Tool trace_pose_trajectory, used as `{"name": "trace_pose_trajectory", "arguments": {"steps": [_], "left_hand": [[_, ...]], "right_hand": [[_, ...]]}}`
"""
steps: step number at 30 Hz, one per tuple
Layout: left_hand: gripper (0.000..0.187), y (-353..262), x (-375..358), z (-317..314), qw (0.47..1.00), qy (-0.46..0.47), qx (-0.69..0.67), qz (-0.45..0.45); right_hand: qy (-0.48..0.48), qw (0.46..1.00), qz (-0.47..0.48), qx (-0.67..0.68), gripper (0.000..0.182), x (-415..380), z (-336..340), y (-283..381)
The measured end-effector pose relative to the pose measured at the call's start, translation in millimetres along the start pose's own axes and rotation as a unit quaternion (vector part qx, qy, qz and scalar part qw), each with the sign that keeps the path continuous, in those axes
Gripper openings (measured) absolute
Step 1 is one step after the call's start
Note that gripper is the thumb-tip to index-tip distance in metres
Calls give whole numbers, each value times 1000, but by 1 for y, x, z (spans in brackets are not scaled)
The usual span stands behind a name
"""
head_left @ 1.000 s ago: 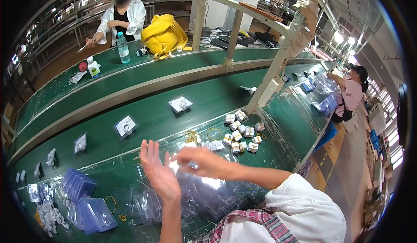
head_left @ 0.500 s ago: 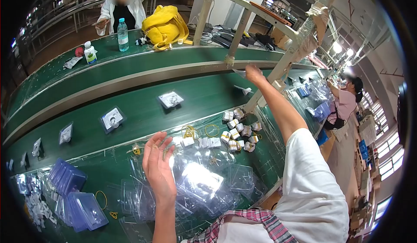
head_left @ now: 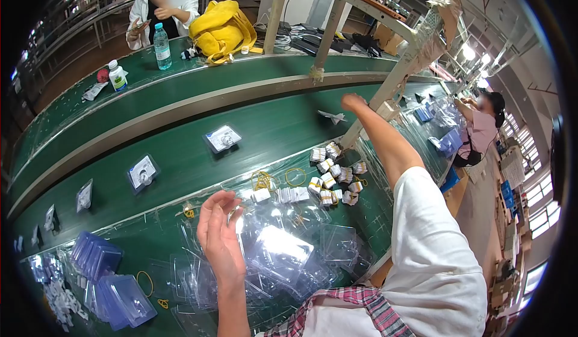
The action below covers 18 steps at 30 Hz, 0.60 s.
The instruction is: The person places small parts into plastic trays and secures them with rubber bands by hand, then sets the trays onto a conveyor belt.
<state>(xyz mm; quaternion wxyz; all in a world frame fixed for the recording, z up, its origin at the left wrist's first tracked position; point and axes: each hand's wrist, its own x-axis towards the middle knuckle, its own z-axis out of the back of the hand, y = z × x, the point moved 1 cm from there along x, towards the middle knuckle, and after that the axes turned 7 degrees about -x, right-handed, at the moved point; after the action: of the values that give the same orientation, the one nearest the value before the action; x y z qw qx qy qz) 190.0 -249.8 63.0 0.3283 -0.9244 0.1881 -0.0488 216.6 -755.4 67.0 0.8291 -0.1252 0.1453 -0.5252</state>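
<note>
My left hand (head_left: 220, 234) hovers over a heap of clear plastic blister shells (head_left: 277, 252), fingers loosely bent and apart, holding nothing that I can see. Stretched out over the green conveyor belt (head_left: 271, 123), my right hand (head_left: 354, 102) has its fingers curled in beside the slanted post; whatever they hold is hidden. Just below that hand, a thin white-and-clear piece (head_left: 332, 117) lies on the belt. Farther left on the belt are packs with white cards, among them one pack (head_left: 223, 138) and another pack (head_left: 143, 173).
Banded bundles of white paper (head_left: 328, 180) and yellow rubber bands (head_left: 261, 180) lie behind the shells. Bluish shell stacks (head_left: 123, 298) are at lower left. The slanted post (head_left: 400, 75) rises beside my right arm. Two other people, a bottle (head_left: 162, 48) and a yellow bag (head_left: 223, 30) are beyond.
The packs on the belt have shifted slightly left. A clear piece seen at my right hand's fingers earlier no longer shows there. My left hand has barely moved.
</note>
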Motion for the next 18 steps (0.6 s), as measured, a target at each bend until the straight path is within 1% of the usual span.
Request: {"name": "trace_pose_trajectory", "arguments": {"steps": [2,5,7,9,12,15,18], "left_hand": [[29,0,-1,-1,1000,-2,-2,1],[28,-1,-2,-3,1000,4,-5,4],[28,-1,-2,-3,1000,9,-5,3],[28,-2,-3,-3,1000,9,-5,3],[28,-2,-4,-5,1000,4,-5,2],[28,1,-3,-4,1000,10,-4,4],[27,1,-3,-4,1000,10,-3,6]], "right_hand": [[58,998,1,9,33,10,-5,2],[157,987,30,-26,32,34,-17,2],[193,981,30,4,31,28,-14,2],[193,976,1,102,29,21,-11,0],[251,958,41,131,26,17,2,2],[265,937,18,228,23,8,9,11],[198,947,120,221,23,-13,25,9]]}}
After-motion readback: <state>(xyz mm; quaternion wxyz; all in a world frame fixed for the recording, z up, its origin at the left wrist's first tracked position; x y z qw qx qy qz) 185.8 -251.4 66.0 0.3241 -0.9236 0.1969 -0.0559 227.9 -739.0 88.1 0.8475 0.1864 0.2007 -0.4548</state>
